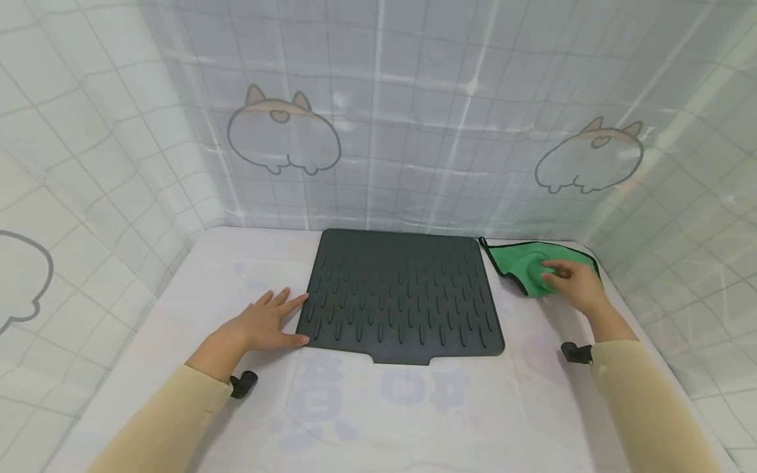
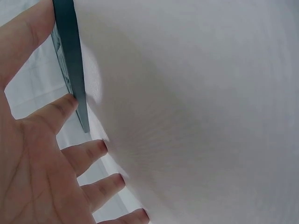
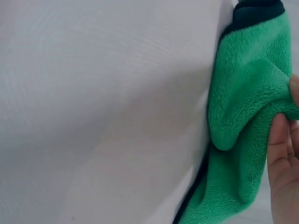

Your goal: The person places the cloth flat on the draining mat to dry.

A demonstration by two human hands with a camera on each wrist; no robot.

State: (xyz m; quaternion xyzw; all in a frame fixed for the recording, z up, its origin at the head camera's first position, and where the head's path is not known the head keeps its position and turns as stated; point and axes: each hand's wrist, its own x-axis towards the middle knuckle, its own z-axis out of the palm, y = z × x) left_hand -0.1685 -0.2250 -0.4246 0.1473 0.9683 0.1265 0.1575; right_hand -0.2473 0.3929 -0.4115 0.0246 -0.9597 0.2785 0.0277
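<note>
A dark grey mat (image 1: pixel 402 295) with raised ridges and a short lip at its front edge lies flat on the table. My left hand (image 1: pixel 263 325) rests at its left side with fingers spread. The thumb and index finger touch the mat's edge (image 2: pixel 77 70), while the other fingertips press on the white tablecloth in the left wrist view. To the right of the mat lies a bunched green cloth (image 1: pixel 514 257) with black trim and a small loop. A raised fold of this fuzzy cloth (image 3: pixel 247 93) is pinched between the thumb and fingers of my right hand (image 1: pixel 576 286).
White tablecloth (image 1: pixel 367 420) with faint printed shapes covers the table. Tile-patterned sheets with dog drawings hang as a wall at the back (image 1: pixel 414 131) and on both sides. The green cloth lies near the back right corner.
</note>
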